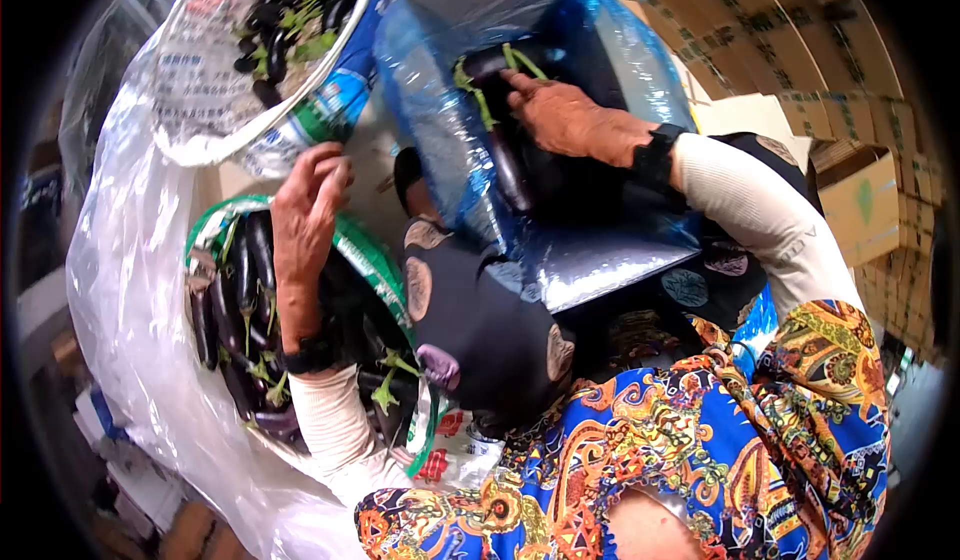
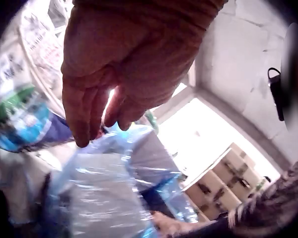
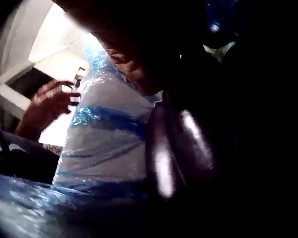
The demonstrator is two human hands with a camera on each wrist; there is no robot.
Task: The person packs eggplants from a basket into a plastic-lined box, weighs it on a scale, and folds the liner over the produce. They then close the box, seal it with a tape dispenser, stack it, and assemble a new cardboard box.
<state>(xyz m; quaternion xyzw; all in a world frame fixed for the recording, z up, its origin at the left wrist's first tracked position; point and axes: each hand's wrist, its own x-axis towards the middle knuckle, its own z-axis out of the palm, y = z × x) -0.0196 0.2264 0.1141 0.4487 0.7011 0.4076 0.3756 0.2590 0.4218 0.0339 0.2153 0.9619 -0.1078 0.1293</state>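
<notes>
My right hand [image 1: 575,120] is inside a box lined with a blue plastic bag [image 1: 430,70], its fingertips touching the eggplants near their green stalks. One long dark eggplant [image 1: 510,170] lies along the box's left side; another eggplant [image 1: 487,63] lies at the far end. In the right wrist view, two glossy eggplants [image 3: 164,168] show below the hand, and the rest is dark. My left hand [image 1: 308,210] hangs over a green-edged sack of eggplants [image 1: 240,275], fingers loosely bent, with nothing between them. The left wrist view shows its fingers pointing down.
A second white sack [image 1: 205,70] with several eggplants stands at the far left. Clear plastic sheeting [image 1: 130,270] surrounds both sacks. Cardboard boxes [image 1: 800,20] are stacked at the right. The person's knee in dark patterned cloth [image 1: 480,310] sits between the green-edged sack and the lined box.
</notes>
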